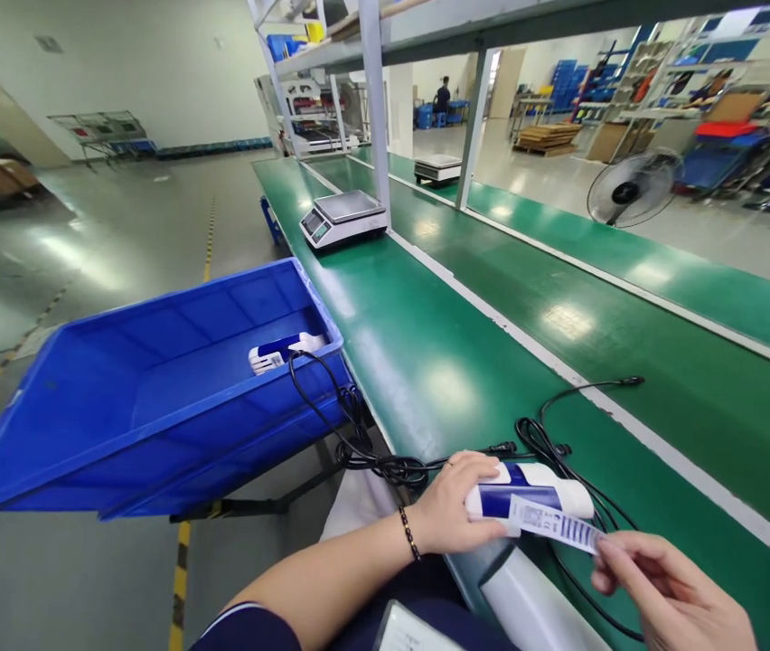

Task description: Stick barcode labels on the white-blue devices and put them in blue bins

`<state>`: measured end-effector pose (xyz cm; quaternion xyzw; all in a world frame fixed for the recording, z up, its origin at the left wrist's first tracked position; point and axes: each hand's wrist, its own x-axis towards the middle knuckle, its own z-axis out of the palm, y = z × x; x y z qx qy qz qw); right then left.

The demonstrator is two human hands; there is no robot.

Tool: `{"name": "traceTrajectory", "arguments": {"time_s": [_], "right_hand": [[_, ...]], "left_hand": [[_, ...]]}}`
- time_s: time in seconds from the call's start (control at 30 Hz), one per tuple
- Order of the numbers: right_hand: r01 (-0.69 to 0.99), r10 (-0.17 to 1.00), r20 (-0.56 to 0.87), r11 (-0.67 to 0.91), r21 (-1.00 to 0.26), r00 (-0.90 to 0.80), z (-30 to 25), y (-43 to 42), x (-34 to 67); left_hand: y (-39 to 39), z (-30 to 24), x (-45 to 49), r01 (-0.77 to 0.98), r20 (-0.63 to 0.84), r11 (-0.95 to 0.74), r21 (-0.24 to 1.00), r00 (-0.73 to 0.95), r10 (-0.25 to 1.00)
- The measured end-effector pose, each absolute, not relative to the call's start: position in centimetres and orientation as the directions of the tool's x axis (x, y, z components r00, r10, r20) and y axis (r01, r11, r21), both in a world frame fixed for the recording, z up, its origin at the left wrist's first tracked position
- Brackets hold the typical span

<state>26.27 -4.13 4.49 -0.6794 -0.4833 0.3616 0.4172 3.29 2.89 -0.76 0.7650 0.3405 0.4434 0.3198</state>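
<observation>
My left hand is wrapped around a white and blue handheld device lying on the near edge of the green bench. My right hand pinches the end of a white printed label strip that lies across the device. A black cable runs from the device, coils on the bench and trails left over its edge. A second white and blue device lies in the tilted blue bin, with a black cable hanging over the bin's rim.
A weighing scale stands farther along the bench beside a grey frame post; another scale sits beyond. A fan stands at right. A white object lies by my lap. A person sits far back.
</observation>
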Motion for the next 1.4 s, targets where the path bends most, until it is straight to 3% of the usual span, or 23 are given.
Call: {"name": "traceTrajectory", "arguments": {"time_s": [0.1,0.23,0.37,0.57,0.97,1.4], "right_hand": [[0.302,0.956,-0.208,-0.264,-0.916,0.207,3.6,-3.3,25.8],[0.366,0.948,-0.247,-0.306,-0.879,0.199,3.0,-2.7,25.4],[0.419,0.95,-0.24,-0.305,-0.855,0.201,3.5,-2.2,25.2],[0.355,0.956,-0.217,-0.276,-0.893,0.198,4.1,-2.1,24.6],[0.378,0.945,-0.217,-0.3,-0.876,0.247,3.6,-2.3,24.5],[0.433,0.945,-0.192,-0.294,-0.852,0.264,3.3,-2.4,24.6]], "left_hand": [[2.7,-1.1,3.1,0.186,0.484,-0.577,0.795,0.379,0.789],[2.3,-1.3,3.0,0.231,0.445,-0.573,0.786,0.432,0.785],[1.9,-1.5,3.1,0.258,0.416,-0.557,0.789,0.443,0.794],[2.1,-1.7,3.3,0.257,0.363,-0.522,0.813,0.478,0.8],[2.1,-1.9,3.4,0.226,0.449,-0.582,0.781,0.444,0.775],[2.1,-2.1,3.4,0.28,0.371,-0.55,0.787,0.497,0.784]]}}
